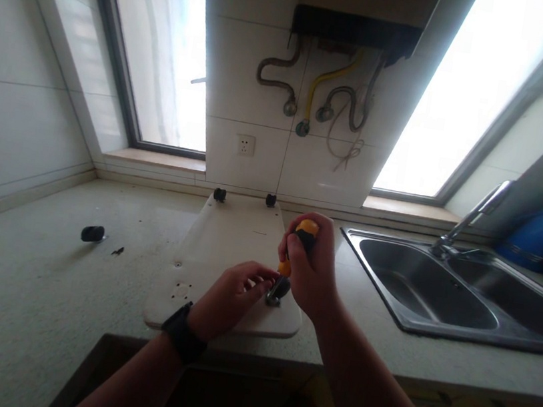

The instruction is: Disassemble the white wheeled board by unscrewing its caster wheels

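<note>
A white board (242,233) with rounded corners lies flat on the counter. Black casters (220,195) are mounted at its two far corners, and another caster (282,288) sits at its near right corner. My right hand (312,256) is wrapped around the yellow and black handle of a screwdriver (307,226), whose shaft points down at that near right caster. Beside the shaft, my left hand (236,293) has its fingertips pinched together; whatever they grip is hidden. The board's near left corner bears a bare patch with screw holes (181,291).
On the counter (38,278) to the left lie a loose caster (93,234) and small dark pieces (118,251), perhaps screws. A steel double sink (421,285) with a faucet (471,218) is at the right. Behind, pipes (312,94) run down the wall below a heater.
</note>
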The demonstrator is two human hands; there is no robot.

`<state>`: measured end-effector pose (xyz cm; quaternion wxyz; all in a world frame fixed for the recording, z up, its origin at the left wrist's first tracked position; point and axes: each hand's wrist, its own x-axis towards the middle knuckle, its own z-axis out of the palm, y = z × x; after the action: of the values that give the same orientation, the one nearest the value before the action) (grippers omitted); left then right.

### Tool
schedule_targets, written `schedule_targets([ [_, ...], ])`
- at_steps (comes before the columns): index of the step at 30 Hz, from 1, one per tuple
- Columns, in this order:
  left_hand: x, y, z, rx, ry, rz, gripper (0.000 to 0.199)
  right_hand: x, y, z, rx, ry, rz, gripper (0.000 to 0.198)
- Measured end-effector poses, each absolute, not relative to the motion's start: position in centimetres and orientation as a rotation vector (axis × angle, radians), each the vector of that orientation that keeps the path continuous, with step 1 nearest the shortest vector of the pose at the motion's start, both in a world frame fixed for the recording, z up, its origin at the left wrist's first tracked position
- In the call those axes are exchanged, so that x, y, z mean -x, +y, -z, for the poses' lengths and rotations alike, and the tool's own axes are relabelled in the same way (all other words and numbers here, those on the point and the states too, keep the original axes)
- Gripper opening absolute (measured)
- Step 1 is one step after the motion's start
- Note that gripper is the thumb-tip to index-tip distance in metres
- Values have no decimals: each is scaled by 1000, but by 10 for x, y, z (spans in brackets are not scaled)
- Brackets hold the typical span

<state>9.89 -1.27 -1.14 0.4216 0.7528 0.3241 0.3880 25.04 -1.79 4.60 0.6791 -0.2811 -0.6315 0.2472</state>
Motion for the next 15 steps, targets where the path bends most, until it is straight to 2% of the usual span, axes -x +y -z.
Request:
schedule_targets([
  [9, -105, -11, 19, -1904, 788, -980, 21, -252, -18, -48, 653, -1468, -634, 21],
  [15, -106, -9, 22, -1895, 779, -990, 21, -256, -22, -50, 873, -1517, -490, 24],
])
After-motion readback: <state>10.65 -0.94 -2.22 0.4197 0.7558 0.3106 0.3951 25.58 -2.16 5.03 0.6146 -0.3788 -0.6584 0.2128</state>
